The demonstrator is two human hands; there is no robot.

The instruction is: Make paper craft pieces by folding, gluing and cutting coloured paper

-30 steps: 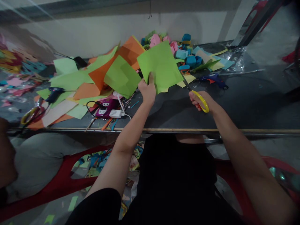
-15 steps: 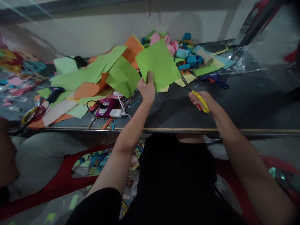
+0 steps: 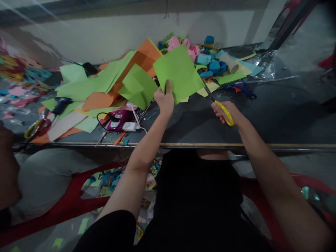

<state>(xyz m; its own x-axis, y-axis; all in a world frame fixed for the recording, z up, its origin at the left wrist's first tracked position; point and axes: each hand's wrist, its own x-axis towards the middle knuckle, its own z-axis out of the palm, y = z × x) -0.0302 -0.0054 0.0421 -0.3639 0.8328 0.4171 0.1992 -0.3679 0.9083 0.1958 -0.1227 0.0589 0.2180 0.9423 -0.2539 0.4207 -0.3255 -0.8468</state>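
Observation:
My left hand [image 3: 165, 98] pinches the lower left edge of a bright green sheet of paper [image 3: 180, 71], thumb on top and the other fingers behind it. The sheet is held up and tilted above the table. In my right hand [image 3: 225, 111] is a pair of scissors [image 3: 225, 115] with yellow handles. Their blades meet the sheet's right edge, pointing up and left. Just left of my left hand another green sheet [image 3: 138, 85] leans over the paper pile.
Pink and blue folded paper pieces [image 3: 210, 63] lie heaped at the back, beside a cardboard tube [image 3: 232, 64]. A blue glue gun [image 3: 241, 89] rests at right, another [image 3: 61, 104] at left. A purple power strip [image 3: 119, 119] sits near the table edge [image 3: 199, 145]. A person's arm [image 3: 9, 168] shows at far left.
The held green sheet has shifted very slightly right. The scissors stay at its right edge, and both hands have hardly moved. At left, some green sheets behind have slid back a little, baring more orange.

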